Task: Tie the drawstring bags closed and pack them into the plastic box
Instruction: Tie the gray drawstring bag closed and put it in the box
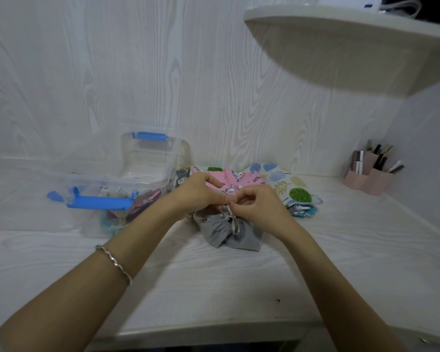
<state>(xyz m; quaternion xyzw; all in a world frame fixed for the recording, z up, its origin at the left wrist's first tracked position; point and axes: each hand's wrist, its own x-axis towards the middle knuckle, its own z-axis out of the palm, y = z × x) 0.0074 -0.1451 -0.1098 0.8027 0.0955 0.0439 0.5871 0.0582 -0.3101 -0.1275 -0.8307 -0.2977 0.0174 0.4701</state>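
Where hands (200, 191) (261, 203) pinch, the drawstring (233, 221) is hidden

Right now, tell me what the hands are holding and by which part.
The left hand and right hand pinch the drawstring of the grey bag, above its gathered neck; the bag rests on the desk.

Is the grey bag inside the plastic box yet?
No, the grey bag lies on the table beside the plastic box, while the left hand and right hand pinch its string.
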